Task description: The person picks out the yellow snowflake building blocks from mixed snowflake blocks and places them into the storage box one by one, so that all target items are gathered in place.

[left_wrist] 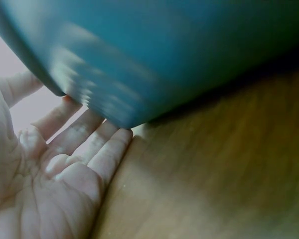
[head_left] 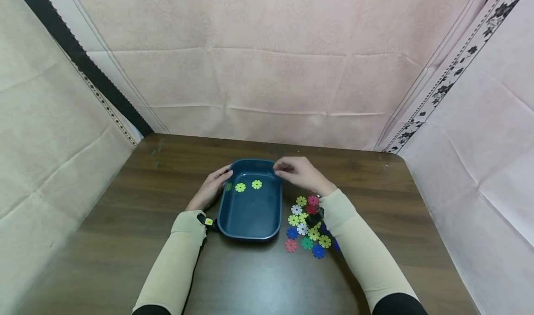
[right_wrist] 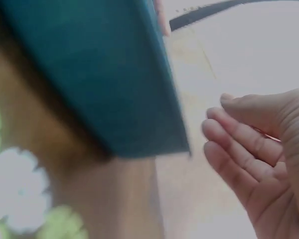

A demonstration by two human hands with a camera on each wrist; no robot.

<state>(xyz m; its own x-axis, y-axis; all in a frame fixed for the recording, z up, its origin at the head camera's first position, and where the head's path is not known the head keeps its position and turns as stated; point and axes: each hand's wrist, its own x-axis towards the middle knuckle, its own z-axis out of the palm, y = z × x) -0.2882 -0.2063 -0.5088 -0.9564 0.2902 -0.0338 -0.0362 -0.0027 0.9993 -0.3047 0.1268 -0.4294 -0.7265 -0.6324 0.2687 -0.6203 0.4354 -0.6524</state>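
Note:
A blue rectangular tray (head_left: 250, 217) sits on the table with two yellow-green flower-shaped discs (head_left: 240, 187) on its floor. At its far left side my left hand (head_left: 214, 185) holds the rim, thumb over the edge and fingertips against the outer wall; the left wrist view shows these fingers (left_wrist: 84, 144) under the tray's side. My right hand (head_left: 301, 172) is by the tray's far right corner. In the right wrist view its fingers (right_wrist: 234, 159) are loosely bent, apart from the tray, with nothing visible between them and the thumb.
Right of the tray, beneath my right forearm, lies a loose group of flower-shaped discs (head_left: 313, 234) in yellow-green, blue, white, red, pink and green. The forearm hides some of them. Pale cloth (head_left: 267, 73) hangs behind the wooden table (head_left: 125, 241) and at both sides.

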